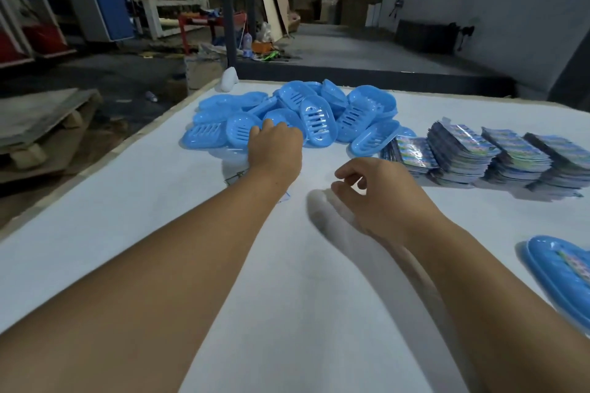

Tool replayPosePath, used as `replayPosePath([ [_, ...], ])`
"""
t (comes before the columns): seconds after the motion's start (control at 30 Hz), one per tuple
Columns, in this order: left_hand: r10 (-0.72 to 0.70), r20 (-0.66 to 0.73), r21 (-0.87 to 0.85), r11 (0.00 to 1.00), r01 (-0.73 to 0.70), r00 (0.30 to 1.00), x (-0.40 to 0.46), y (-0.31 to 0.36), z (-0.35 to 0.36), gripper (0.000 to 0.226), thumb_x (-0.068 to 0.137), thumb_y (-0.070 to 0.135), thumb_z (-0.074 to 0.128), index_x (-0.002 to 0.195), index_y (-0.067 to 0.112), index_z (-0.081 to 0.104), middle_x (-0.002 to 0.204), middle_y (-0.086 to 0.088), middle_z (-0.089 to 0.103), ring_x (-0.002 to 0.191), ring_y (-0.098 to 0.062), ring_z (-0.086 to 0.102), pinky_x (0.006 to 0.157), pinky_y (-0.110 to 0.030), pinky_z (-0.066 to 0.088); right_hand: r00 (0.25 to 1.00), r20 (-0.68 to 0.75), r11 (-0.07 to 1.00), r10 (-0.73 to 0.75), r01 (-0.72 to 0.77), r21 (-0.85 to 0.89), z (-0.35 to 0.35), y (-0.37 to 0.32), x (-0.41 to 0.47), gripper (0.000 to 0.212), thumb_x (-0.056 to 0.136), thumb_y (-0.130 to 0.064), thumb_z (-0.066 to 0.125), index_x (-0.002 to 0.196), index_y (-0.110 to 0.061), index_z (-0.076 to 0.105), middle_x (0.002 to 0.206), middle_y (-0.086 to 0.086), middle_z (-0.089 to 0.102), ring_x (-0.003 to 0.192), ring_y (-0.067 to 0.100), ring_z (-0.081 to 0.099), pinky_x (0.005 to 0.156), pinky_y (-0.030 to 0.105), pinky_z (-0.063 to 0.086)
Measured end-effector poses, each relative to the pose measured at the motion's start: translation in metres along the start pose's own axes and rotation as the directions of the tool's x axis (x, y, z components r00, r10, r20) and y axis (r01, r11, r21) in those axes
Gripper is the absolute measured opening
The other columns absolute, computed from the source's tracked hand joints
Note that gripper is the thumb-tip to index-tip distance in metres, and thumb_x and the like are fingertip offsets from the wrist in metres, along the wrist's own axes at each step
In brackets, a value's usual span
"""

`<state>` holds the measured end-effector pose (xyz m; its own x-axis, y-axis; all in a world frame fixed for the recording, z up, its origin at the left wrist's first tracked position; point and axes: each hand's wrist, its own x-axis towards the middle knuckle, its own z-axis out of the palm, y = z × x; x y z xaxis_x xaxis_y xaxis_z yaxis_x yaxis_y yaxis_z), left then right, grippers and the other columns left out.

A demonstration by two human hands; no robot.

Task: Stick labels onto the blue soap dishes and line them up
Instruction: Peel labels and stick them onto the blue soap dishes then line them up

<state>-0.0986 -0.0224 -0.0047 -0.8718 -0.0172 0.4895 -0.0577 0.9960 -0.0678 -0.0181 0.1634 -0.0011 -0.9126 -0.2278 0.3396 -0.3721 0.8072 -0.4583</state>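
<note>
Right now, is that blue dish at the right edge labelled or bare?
Labelled: the soap dish carries a colourful sticker on its top.

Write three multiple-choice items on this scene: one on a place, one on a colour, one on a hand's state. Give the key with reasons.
1. Where do the label stacks lie?
A. Right of the dish pile
B. Left of it
C. On the floor

2. What colour are the soap dishes?
A. Red
B. Blue
C. Green

3. What is the right hand holding?
A. A dish
B. A label
C. Nothing

Key: 1 A, the stacks sit beside the pile's right edge; 2 B, every dish is light blue; 3 C, its loosely curled fingers hover over the bare table while the left hand reaches the pile.
</note>
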Motion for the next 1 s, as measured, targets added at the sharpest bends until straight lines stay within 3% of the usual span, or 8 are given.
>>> replayPosePath([
  [0.3,-0.295,-0.149,-0.546,0.820,0.170,0.944,-0.017,-0.007,-0.043,0.020,0.104,0.030,0.045,0.103,0.017,0.060,0.097,-0.002,0.066,0.099,-0.028,0.057,0.084,-0.041,0.045,0.998,-0.061,0.998,0.028,-0.024,0.054,-0.010,0.004,0.000,0.026,0.093,-0.039,0.065,0.117,-0.029,0.069,0.093,-0.019,0.064,0.083,0.003,0.059,0.076,0.027,0.043],
  [0.43,-0.403,0.122,-0.875,0.388,0.290,0.907,-0.033,0.000,-0.072,0.018,0.100,0.028,0.050,0.086,0.021,0.058,0.082,0.008,0.061,0.073,-0.010,0.059,0.053,-0.019,0.051,0.990,-0.138,0.991,-0.009,0.028,0.133,-0.014,0.003,0.000,0.053,0.089,-0.041,0.073,0.138,-0.031,0.054,0.117,-0.014,0.058,0.089,-0.002,0.056,0.083,0.022,0.040],
  [0.47,-0.393,0.225,-0.904,0.258,0.342,0.891,-0.038,0.002,-0.075,0.018,0.098,0.026,0.051,0.083,0.020,0.059,0.083,0.005,0.063,0.072,-0.012,0.062,0.052,-0.023,0.054,0.989,-0.144,0.988,-0.041,0.062,0.144,-0.015,0.002,-0.001,0.064,0.086,-0.043,0.076,0.143,-0.032,0.049,0.127,-0.013,0.055,0.097,0.000,0.056,0.088,0.023,0.040],
  [0.57,-0.273,0.478,-0.875,-0.066,0.479,0.835,-0.052,0.010,-0.076,0.015,0.096,0.020,0.052,0.088,0.017,0.064,0.083,-0.004,0.070,0.075,-0.020,0.069,0.059,-0.030,0.056,0.988,-0.091,0.979,-0.123,0.136,0.153,-0.017,-0.001,-0.003,0.080,0.083,-0.048,0.079,0.151,-0.033,0.040,0.148,-0.011,0.048,0.128,0.008,0.048,0.106,0.028,0.039],
  [0.67,-0.179,0.610,-0.785,-0.265,0.560,0.772,-0.065,0.015,-0.073,0.014,0.098,0.015,0.049,0.096,0.018,0.063,0.072,-0.003,0.070,0.061,-0.016,0.063,0.050,-0.023,0.051,0.984,-0.060,0.977,-0.167,0.174,0.127,-0.017,-0.001,-0.004,0.068,0.085,-0.047,0.078,0.145,-0.030,0.051,0.146,-0.011,0.054,0.128,0.004,0.047,0.105,0.012,0.036],
  [0.73,-0.145,0.646,-0.746,-0.327,0.580,0.750,-0.070,0.015,-0.073,0.016,0.098,0.013,0.047,0.097,0.017,0.063,0.069,-0.004,0.070,0.058,-0.015,0.061,0.049,-0.023,0.051,0.987,-0.042,0.978,-0.158,0.162,0.128,-0.019,-0.001,-0.004,0.064,0.084,-0.047,0.079,0.141,-0.029,0.056,0.139,-0.011,0.058,0.125,0.005,0.050,0.097,0.004,0.033],
  [0.83,-0.130,0.662,-0.731,-0.334,0.596,0.738,-0.072,0.013,-0.074,0.015,0.099,0.012,0.047,0.099,0.017,0.061,0.075,-0.006,0.069,0.060,-0.016,0.061,0.052,-0.025,0.052,0.991,0.011,0.986,-0.130,0.128,0.107,-0.020,0.000,-0.004,0.066,0.081,-0.052,0.079,0.140,-0.031,0.057,0.127,-0.016,0.061,0.118,0.009,0.056,0.098,0.023,0.043],
  [1.0,-0.103,0.691,-0.698,-0.352,0.623,0.716,-0.073,0.011,-0.076,0.014,0.101,0.014,0.049,0.108,0.011,0.060,0.070,-0.007,0.070,0.056,-0.016,0.064,0.047,-0.023,0.053,0.989,0.044,0.989,-0.142,0.141,0.046,-0.019,0.000,-0.005,0.076,0.076,-0.056,0.081,0.141,-0.027,0.056,0.134,-0.009,0.062,0.115,0.011,0.059,0.096,0.026,0.045],
])
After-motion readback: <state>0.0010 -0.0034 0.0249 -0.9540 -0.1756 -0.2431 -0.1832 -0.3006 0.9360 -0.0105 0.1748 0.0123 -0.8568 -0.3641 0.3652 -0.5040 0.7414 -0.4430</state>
